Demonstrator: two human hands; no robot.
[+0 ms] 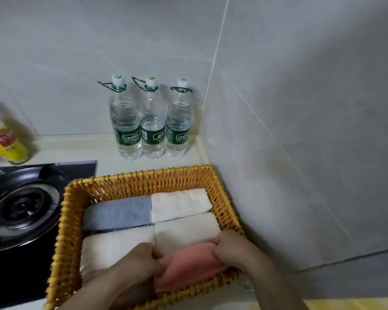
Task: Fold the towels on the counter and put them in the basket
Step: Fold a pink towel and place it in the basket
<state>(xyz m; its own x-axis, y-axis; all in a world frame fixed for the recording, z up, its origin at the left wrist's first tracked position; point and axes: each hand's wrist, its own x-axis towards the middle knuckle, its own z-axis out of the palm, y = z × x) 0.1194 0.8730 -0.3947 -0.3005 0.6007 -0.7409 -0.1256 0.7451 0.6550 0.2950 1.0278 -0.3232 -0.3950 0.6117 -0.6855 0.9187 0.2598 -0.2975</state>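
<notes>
A yellow wicker basket [143,178] stands on the counter by the right wall. Inside lie a folded blue-grey towel [119,213] at the back left, a folded cream towel [179,203] at the back right, a second cream towel [186,229] in front of it and a third cream towel [112,249] at the left. A folded pink towel [188,264] sits at the basket's front right. My left hand [136,259] grips its left edge and my right hand [231,248] grips its right edge, both inside the basket.
Three water bottles [152,121] stand against the back wall behind the basket. A black gas hob [20,211] lies left of the basket, with a yellow-labelled bottle [7,139] behind it. Tiled wall [300,153] closes in on the right.
</notes>
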